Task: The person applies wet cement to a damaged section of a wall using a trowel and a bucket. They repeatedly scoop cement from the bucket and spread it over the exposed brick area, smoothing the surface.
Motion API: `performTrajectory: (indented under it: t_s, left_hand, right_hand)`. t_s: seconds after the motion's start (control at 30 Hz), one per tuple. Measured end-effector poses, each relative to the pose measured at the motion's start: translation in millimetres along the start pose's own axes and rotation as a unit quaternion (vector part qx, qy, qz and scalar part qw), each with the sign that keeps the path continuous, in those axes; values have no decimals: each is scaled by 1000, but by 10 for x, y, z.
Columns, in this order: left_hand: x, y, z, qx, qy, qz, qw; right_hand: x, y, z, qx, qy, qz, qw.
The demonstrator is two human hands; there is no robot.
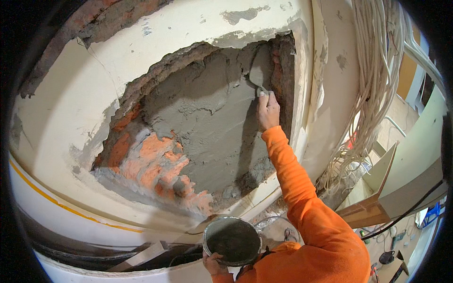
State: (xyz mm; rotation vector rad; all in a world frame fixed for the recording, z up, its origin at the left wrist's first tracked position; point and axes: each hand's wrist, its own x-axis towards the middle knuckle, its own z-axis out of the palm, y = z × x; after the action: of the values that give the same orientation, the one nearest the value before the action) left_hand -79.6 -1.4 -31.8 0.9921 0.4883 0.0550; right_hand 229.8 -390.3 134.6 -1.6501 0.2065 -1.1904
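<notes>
My right hand point(269, 111) is closed round the handle of a small trowel point(257, 73), its blade against the wall near the top right of a broken-out recess. Wet grey mortar point(207, 113) covers much of this recess. Bare orange brick point(153, 160) shows at its lower left. Low in front of me, my left hand point(215, 264) grips the near left side of a round bucket point(233, 240) with dark grey mix inside. Part of the left hand is hidden beneath the bucket.
Cream plaster point(155, 28) with ragged edges surrounds the recess. A thick bundle of pale cables point(377, 61) hangs at the right. Beyond it stands an open board cabinet point(401, 174). Tools, including a drill point(397, 239), lie on the floor at the lower right.
</notes>
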Motion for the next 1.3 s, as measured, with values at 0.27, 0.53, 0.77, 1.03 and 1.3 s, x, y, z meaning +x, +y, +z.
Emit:
performTrajectory:
  t_s: [0.27,0.53,0.77,1.03,1.3]
  left_hand:
    - [63,70,98,7,-31,9,999]
    - [-29,-91,196,-49,-50,-19,997]
    - [-116,-176,253,-18,-7,-34,999]
    - [-223,-148,386,8,-9,-40,999]
    - [-176,-114,450,-38,-65,-10,997]
  right_hand:
    - [-348,-380,268,-27,15,13,999]
    - [-832,-543,126,6,-116,36,993]
    - [-360,161,-140,-31,-13,42,999]
    - [-469,211,92,-22,12,29,999]
    - [-1330,-401,366,-70,-145,10,987]
